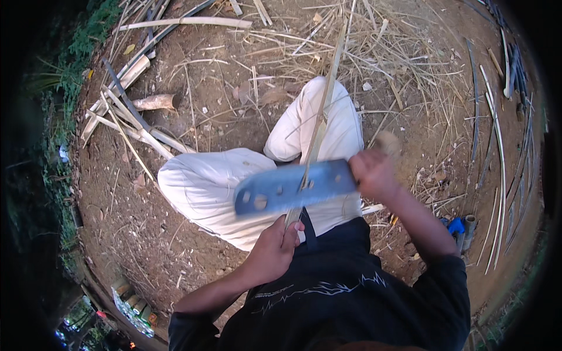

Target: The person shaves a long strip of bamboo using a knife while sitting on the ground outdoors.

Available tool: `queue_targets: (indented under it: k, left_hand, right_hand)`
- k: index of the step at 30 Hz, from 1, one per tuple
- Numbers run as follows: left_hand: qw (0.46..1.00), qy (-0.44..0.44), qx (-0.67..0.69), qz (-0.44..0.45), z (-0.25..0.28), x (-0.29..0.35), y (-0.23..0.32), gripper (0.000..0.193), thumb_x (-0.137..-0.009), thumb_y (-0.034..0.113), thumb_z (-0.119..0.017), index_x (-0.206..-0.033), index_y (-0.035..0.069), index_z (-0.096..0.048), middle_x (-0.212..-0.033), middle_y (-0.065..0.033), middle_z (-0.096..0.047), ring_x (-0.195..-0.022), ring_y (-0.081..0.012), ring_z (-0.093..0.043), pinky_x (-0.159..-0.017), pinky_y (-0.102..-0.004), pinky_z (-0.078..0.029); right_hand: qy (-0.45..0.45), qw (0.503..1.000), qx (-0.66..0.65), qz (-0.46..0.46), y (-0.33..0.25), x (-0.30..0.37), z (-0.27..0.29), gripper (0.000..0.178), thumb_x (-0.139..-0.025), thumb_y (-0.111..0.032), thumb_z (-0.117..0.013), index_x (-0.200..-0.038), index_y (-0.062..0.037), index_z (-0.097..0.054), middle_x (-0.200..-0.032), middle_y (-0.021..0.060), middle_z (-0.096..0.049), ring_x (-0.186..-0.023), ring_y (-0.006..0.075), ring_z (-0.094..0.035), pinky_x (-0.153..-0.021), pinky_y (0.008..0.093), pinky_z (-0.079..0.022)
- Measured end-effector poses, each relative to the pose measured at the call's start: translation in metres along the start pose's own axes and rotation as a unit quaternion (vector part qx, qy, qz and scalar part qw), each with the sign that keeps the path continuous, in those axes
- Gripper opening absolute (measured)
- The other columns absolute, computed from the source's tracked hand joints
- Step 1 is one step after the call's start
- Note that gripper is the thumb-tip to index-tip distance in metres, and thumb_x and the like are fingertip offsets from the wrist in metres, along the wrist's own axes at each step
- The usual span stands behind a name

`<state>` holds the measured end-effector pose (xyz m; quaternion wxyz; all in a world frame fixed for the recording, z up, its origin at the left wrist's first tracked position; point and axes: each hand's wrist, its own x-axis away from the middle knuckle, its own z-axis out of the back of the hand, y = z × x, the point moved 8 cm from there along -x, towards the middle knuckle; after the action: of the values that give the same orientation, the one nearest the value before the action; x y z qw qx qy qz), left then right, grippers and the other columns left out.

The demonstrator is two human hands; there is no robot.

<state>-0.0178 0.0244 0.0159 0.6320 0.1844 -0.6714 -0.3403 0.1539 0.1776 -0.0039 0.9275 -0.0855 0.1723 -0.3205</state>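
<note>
My right hand [374,174] is wrapped round the handle of a broad cleaver [275,188], whose wide blue-grey blade has several holes and is slightly blurred. The blade lies across a long bamboo strip [319,126] above my lap; whether its edge has entered the strip I cannot tell. The near end of that strip is gripped in my left hand [276,245], close to my waist. From there the strip runs away from me over my raised knee, in pale trousers [216,175], toward the far ground.
Split bamboo pieces [140,117] lie in a heap at the left, beside a short bamboo log [155,103]. Thin shavings [398,52] cover the dirt ahead. Long strips [497,164] and a blue object [455,226] near a tube [469,225] lie at the right.
</note>
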Motion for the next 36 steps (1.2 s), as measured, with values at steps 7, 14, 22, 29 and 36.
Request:
queue_targets:
  k: [7, 14, 22, 29, 36]
  left_hand:
    - [1.0, -0.01, 0.008, -0.023, 0.004, 0.026, -0.006, 0.023, -0.107, 0.025, -0.039, -0.113, 0.005, -0.049, -0.069, 0.0012, -0.046, -0.045, -0.0055, -0.04, -0.04, -0.0236, -0.036]
    - [0.999, -0.021, 0.014, -0.025, -0.021, -0.03, 0.022, 0.023, -0.107, 0.027, -0.039, -0.114, 0.007, -0.048, -0.077, -0.0016, -0.047, -0.046, -0.0051, -0.038, -0.039, -0.0236, -0.036]
    - [0.999, -0.001, -0.001, -0.054, -0.033, -0.037, 0.02, 0.022, -0.107, 0.025, -0.039, -0.113, 0.007, -0.049, -0.073, -0.0002, -0.047, -0.047, -0.0049, -0.041, -0.04, -0.0238, -0.035]
    - [0.991, 0.034, -0.059, -0.114, -0.028, -0.041, 0.03, 0.022, -0.106, 0.023, -0.04, -0.109, 0.004, -0.05, -0.071, -0.0007, -0.048, -0.049, -0.0058, -0.043, -0.045, -0.0247, -0.037]
    - [0.985, 0.034, -0.078, -0.148, -0.025, -0.029, 0.034, 0.022, -0.106, 0.025, -0.038, -0.109, 0.006, -0.049, -0.07, 0.0014, -0.046, -0.051, -0.0053, -0.042, -0.045, -0.0235, -0.037]
  right_hand:
    - [0.006, 0.917, -0.007, -0.398, 0.141, 0.025, 0.015, 0.018, -0.08, -0.016, -0.066, -0.077, 0.001, -0.062, -0.059, 0.0177, -0.061, -0.058, 0.0364, -0.064, -0.053, 0.0441, -0.05]
    - [-0.019, 0.994, -0.083, -0.07, -0.021, -0.004, 0.026, 0.023, -0.067, -0.014, -0.072, -0.081, -0.0061, -0.055, -0.066, 0.013, -0.058, -0.063, 0.032, -0.063, -0.062, 0.0425, -0.051]
    - [-0.157, 0.936, -0.004, -0.316, 0.08, 0.026, -0.005, 0.025, -0.074, -0.027, -0.076, -0.081, -0.009, -0.061, -0.066, 0.0141, -0.062, -0.06, 0.0332, -0.064, -0.063, 0.0431, -0.051]
    - [-0.093, 0.947, -0.033, -0.306, 0.103, 0.017, -0.015, 0.019, -0.069, -0.018, -0.071, -0.08, -0.0078, -0.059, -0.068, 0.0119, -0.062, -0.065, 0.0308, -0.065, -0.064, 0.0422, -0.051]
    - [-0.062, 0.974, -0.033, -0.216, 0.098, 0.003, -0.008, 0.017, -0.068, -0.013, -0.07, -0.079, -0.0074, -0.059, -0.07, 0.0138, -0.064, -0.066, 0.0321, -0.067, -0.062, 0.0441, -0.052]
